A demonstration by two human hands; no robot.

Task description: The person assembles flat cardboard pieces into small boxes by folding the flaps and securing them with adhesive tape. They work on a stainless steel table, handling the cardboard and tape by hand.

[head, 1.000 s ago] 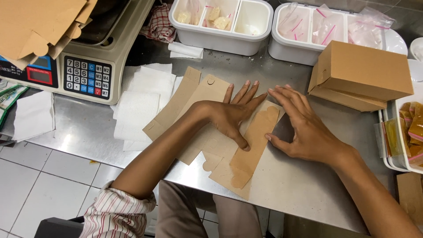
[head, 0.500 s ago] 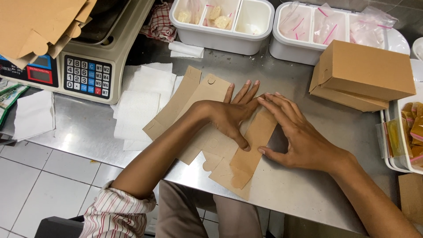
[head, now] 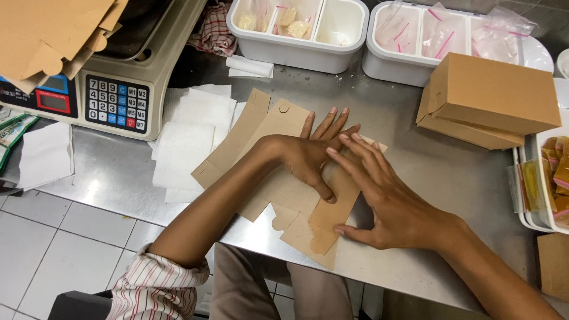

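Note:
A flat brown cardboard box blank [head: 255, 139] lies on the steel counter [head: 415, 172] in front of me. My left hand [head: 311, 155] is spread flat on its middle, fingers pointing away, thumb down on a fold. My right hand [head: 388, 201] presses a side flap of the same blank over toward the left, its fingers overlapping my left hand's fingers and its thumb on the flap's lower edge. Neither hand grips anything; both press on the cardboard.
Folded brown boxes [head: 489, 101] are stacked at the right. White bins [head: 299, 29] [head: 438, 38] with small bagged items stand at the back. A weighing scale [head: 104, 89] bearing flat cardboard blanks sits at left, with white paper sheets [head: 189, 136] beside it. A tray [head: 548, 178] of packets is at far right.
My right hand has slid leftward, folding the side flap further over the blank until its fingers overlap my left hand. My left hand has stayed put.

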